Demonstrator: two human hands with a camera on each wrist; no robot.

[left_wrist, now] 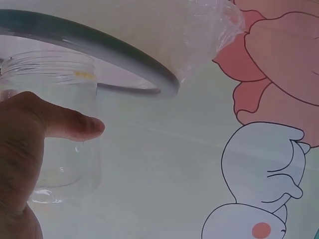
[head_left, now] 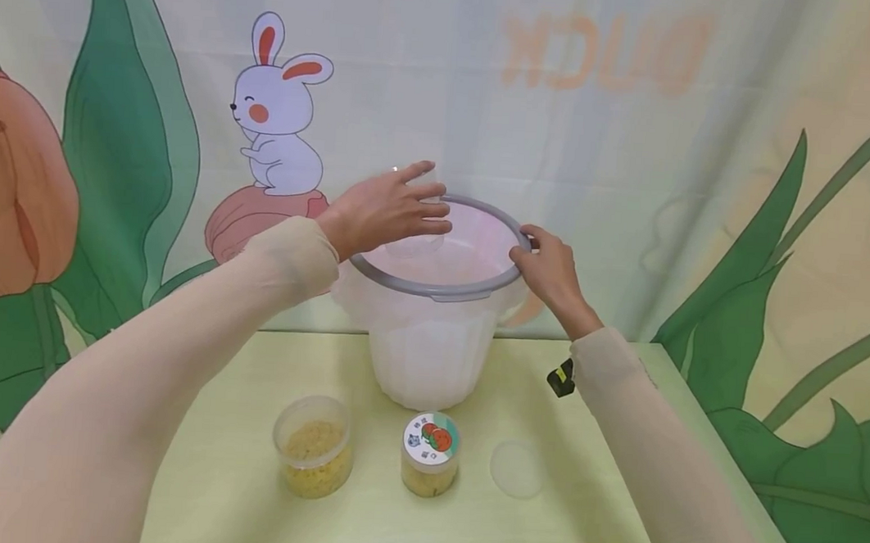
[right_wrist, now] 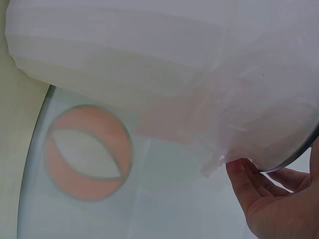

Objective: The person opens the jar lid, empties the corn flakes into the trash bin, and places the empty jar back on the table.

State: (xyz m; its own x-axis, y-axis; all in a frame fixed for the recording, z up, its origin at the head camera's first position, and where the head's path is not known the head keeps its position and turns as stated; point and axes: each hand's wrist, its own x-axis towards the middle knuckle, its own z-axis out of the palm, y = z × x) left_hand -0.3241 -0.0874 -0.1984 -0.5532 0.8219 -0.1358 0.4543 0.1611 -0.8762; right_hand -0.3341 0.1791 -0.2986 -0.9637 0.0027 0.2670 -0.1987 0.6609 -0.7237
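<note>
My left hand (head_left: 394, 212) grips a clear jar (left_wrist: 70, 162) over the mouth of a white bin (head_left: 431, 345). The jar's threaded opening points toward the bin, and a small yellow smear shows near its thread. A grey ring (head_left: 405, 286) forms the bin's rim and holds a thin clear plastic liner (right_wrist: 259, 114) that hangs outside. With thumb and fingers, my right hand (head_left: 549, 269) pinches the rim on its right side. Much of the jar is hidden behind the left hand in the head view.
In front of the bin stand an uncovered clear tub (head_left: 314, 470) with yellow crumbly contents and a small jar (head_left: 430, 456) with a fruit-printed lid. A translucent round lid (head_left: 516, 469) lies to their right on the pale green table (head_left: 362, 530). A printed curtain (head_left: 604, 149) hangs behind.
</note>
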